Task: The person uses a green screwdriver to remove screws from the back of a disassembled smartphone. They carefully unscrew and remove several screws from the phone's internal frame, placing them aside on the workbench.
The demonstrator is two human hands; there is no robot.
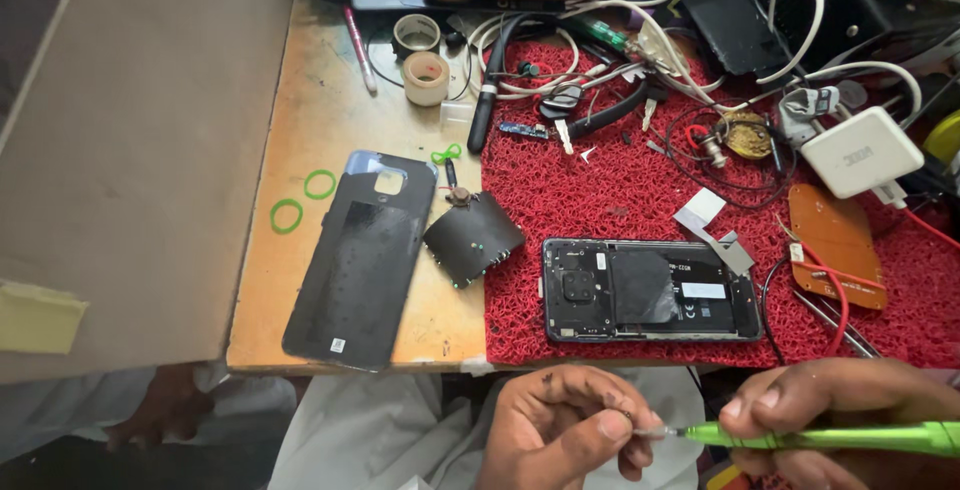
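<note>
At the lower middle of the frame, the left hand (565,430) curls its fingers in, thumb and forefinger pressed together on the small metal tip (658,432) of a slim green plastic screwdriver (830,437). Whether a screw sits between those fingertips is too small to tell. The screwdriver runs level toward the lower right edge, where the right hand (835,410) closes round its shaft, thumb lying along the top.

The tool looks light and stiff, with a smooth barrel that could slip in the fingers; I judge the best hold to be on the green shaft just behind the tip, as the right hand has it, and the fine bit is likely the fragile part.

Both hands sit below the near edge of the wooden worktop (330,100), in front of a white-clad lap. Left of them, at the middle left, lies a dark glossy phone back cover (362,260), with a small black square shield plate (473,239) just beside it. Directly above the hands, on a red textured mat (610,190), lies the opened dark phone body (650,290), inner side up, near the hands but apart from them and from the screwdriver's tip.
</note>
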